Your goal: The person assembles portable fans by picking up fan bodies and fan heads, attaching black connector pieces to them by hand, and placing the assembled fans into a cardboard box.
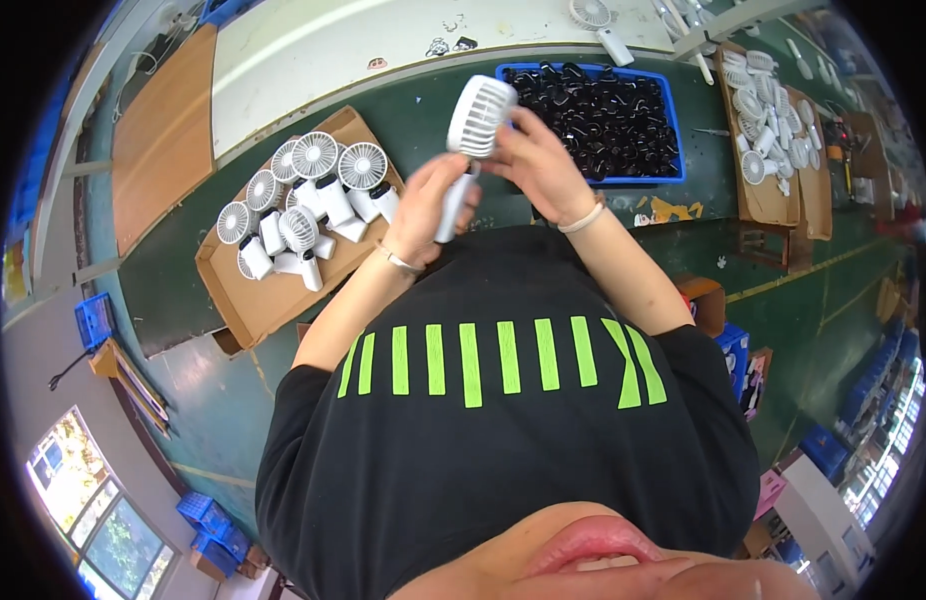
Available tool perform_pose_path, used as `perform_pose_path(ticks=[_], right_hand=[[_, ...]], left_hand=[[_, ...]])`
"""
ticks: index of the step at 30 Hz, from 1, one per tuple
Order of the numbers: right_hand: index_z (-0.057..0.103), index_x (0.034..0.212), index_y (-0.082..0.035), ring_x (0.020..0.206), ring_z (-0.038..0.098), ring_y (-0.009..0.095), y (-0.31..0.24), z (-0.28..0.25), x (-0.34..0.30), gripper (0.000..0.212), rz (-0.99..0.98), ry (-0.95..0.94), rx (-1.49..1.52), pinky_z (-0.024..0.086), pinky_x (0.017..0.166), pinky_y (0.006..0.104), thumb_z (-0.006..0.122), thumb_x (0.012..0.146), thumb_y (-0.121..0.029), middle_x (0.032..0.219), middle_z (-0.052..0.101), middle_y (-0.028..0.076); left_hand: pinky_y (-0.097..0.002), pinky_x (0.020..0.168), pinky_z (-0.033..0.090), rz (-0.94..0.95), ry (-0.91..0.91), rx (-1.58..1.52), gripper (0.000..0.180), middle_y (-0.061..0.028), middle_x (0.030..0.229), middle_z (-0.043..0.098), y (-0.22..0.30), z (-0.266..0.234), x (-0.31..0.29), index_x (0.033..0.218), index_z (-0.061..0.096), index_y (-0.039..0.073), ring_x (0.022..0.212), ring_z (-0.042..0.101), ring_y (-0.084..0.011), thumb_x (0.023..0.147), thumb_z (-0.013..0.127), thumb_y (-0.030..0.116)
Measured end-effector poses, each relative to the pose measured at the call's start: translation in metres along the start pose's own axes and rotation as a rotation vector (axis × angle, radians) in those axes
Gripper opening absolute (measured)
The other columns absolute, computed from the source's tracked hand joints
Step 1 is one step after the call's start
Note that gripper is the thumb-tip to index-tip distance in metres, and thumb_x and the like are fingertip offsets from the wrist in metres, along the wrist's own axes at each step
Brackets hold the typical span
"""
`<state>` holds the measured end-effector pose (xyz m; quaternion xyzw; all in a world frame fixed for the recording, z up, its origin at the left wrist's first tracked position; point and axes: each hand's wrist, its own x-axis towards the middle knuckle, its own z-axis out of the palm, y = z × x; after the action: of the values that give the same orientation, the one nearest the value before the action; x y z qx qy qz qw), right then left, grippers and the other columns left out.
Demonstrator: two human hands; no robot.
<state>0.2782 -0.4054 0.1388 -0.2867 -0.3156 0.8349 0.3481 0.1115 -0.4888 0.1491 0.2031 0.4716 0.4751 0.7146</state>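
A white handheld fan (480, 115) with a slatted round head is held up over the green bench, its head pointing away from me. My left hand (435, 208) is closed around its handle. My right hand (543, 165) is closed at the right side of the fan head, and the fingertips are partly hidden behind it. To the left, a shallow cardboard tray (226, 312) holds several white handheld fans (314, 156), some with black parts at their handle ends. Beyond my right hand, a blue bin (635, 181) is full of small glossy black plastic parts (593, 115).
Behind the green bench (423, 85) runs a white work surface (313, 50), where another fan (613, 45) lies. At the far right, a cardboard box (773, 205) holds more white fans. A brown board (163, 140) stands at the left. Blue crates (211, 525) sit at lower left.
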Motion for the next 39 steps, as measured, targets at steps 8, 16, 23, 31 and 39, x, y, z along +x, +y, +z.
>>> perform_pose_path(ticks=[8,16,23,31,39], right_hand=[[0.062,0.105,-0.006,0.086,0.062,0.014,0.105,-0.011,0.015,0.025,0.462,0.092,-0.565,0.047,0.077,0.0262,0.063,0.090,-0.027,0.095,0.065,0.004],[0.050,0.127,-0.004,0.093,0.062,0.014,0.187,0.036,0.034,0.043,0.592,0.012,-0.855,0.048,0.080,0.0268,0.062,0.092,-0.027,0.107,0.064,0.007],[0.042,0.128,0.007,0.117,0.055,0.040,0.251,0.056,0.083,0.069,0.378,-0.017,-1.480,0.044,0.099,0.0424,0.066,0.081,-0.037,0.122,0.057,0.029],[0.055,0.117,0.004,0.102,0.062,0.038,0.209,0.025,0.119,0.057,0.279,-0.030,-1.415,0.048,0.090,0.0400,0.068,0.079,-0.036,0.110,0.064,0.024],[0.069,0.097,0.001,0.068,0.068,0.018,0.063,-0.083,0.100,0.028,0.030,0.371,-0.937,0.054,0.067,0.0319,0.067,0.083,-0.023,0.086,0.071,0.012]], left_hand=[[-0.0431,0.104,0.035,0.644,1.277,0.882,0.065,-0.0298,0.127,0.051,-0.033,-0.213,-0.050,0.133,0.041,-0.010,0.120,0.048,-0.0417,0.088,0.063,0.031],[-0.0463,0.100,0.038,0.525,1.493,1.039,0.064,-0.0274,0.123,0.045,-0.090,-0.341,-0.138,0.134,0.045,0.000,0.115,0.046,-0.0420,0.081,0.069,0.025],[-0.0456,0.096,0.038,0.606,1.471,1.121,0.059,-0.0240,0.115,0.051,-0.092,-0.376,-0.145,0.125,0.052,-0.001,0.111,0.046,-0.0375,0.077,0.072,0.025],[-0.0506,0.098,0.034,0.529,1.408,1.071,0.068,-0.0292,0.117,0.048,-0.059,-0.339,-0.081,0.124,0.045,-0.009,0.113,0.044,-0.0413,0.079,0.073,0.033],[-0.0556,0.105,0.024,0.469,1.579,1.105,0.078,-0.0252,0.135,0.034,-0.039,-0.286,-0.037,0.132,0.034,-0.001,0.127,0.031,-0.0411,0.073,0.072,0.031]])
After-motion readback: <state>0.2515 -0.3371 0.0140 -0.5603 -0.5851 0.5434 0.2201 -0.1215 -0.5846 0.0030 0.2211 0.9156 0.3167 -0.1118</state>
